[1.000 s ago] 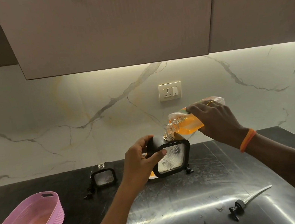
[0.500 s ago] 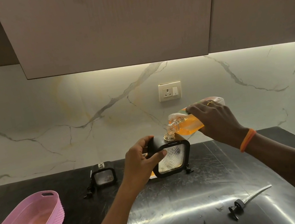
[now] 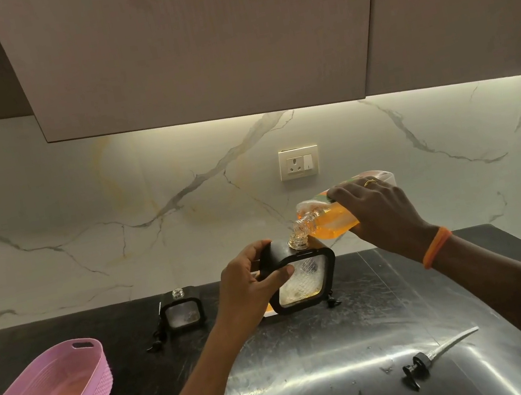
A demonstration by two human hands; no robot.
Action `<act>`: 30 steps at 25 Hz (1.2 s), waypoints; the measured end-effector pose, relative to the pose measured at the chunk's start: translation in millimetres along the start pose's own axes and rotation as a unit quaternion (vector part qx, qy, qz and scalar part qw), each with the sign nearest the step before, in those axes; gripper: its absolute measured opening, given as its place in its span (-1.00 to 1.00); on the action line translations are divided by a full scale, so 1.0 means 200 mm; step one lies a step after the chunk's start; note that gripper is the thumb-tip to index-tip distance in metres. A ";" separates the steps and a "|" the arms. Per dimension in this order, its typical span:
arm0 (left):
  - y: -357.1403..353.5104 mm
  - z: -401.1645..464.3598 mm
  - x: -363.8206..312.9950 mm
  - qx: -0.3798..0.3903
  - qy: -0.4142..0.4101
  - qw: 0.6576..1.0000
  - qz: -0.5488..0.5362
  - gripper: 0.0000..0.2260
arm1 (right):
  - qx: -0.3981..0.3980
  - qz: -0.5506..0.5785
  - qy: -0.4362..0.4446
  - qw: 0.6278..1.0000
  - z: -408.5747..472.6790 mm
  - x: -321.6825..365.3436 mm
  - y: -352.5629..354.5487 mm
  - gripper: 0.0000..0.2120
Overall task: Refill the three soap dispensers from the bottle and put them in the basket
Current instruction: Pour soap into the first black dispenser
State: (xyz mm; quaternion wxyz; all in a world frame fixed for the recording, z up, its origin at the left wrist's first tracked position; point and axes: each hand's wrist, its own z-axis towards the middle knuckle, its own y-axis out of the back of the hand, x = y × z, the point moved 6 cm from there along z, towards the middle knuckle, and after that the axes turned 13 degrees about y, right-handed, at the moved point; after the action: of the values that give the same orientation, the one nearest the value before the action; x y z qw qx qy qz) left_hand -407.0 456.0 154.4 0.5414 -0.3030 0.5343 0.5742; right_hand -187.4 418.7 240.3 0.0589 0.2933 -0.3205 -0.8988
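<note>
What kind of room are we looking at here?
Most likely a home kitchen: a dark stone countertop under wall cabinets, a marble-look backsplash with a wall socket, and under-cabinet lighting.

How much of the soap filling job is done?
Nothing is finished: the pink basket holds no dispensers. Right now the left hand steadies a black-framed dispenser while the right hand tips the orange soap bottle into its neck. The smaller dispenser waits open, and a pump lies loose. A third isn't clearly visible.
</note>
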 end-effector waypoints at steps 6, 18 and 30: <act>0.00 -0.01 -0.01 -0.002 -0.001 1.000 -0.004 -0.60 | -0.004 0.001 0.002 1.000 0.00 0.00 0.01 -0.47; -0.01 -0.03 -0.03 0.002 -0.007 1.000 0.000 -0.62 | 0.000 0.002 0.003 1.000 -0.01 0.00 0.02 -0.47; 0.00 -0.04 -0.02 -0.005 -0.008 1.000 0.002 -0.61 | -0.002 0.000 0.007 1.000 0.00 0.01 0.04 -0.47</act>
State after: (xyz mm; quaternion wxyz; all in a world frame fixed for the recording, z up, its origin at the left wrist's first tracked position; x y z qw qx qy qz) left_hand -407.6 447.6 157.2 0.5429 -0.3000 0.5277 0.5803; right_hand -188.7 411.8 243.6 0.0619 0.2994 -0.3182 -0.8974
